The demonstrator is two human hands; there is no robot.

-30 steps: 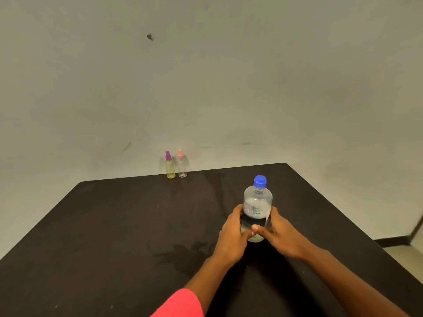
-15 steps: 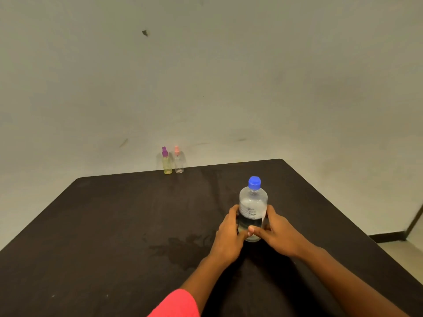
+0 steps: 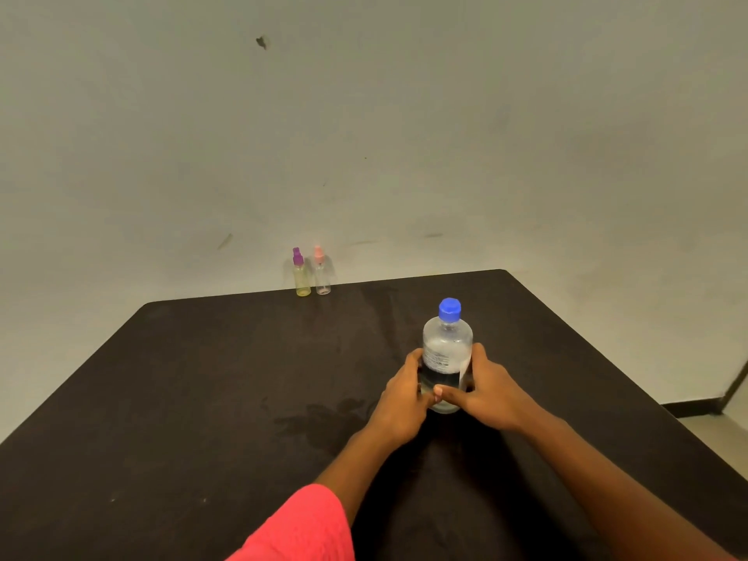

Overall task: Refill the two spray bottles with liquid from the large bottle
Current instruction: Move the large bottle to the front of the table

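Observation:
The large clear bottle (image 3: pixel 447 350) with a blue cap stands upright on the black table (image 3: pixel 202 378), right of centre. My left hand (image 3: pixel 402 394) wraps its left side and my right hand (image 3: pixel 487 392) its right side, thumbs meeting in front. Two small spray bottles stand side by side at the table's far edge against the wall: a yellowish one with a purple top (image 3: pixel 301 273) and a clear one with a pink top (image 3: pixel 321 271). Both are far from my hands.
A damp patch (image 3: pixel 319 419) darkens the table just left of my left hand. The pale wall runs behind the table. At the right, the table edge drops to the floor and a dark skirting (image 3: pixel 696 406).
The large bottle and both hands have stayed together on the table; the view has shifted slightly, so they sit a little lower and left than a second ago.

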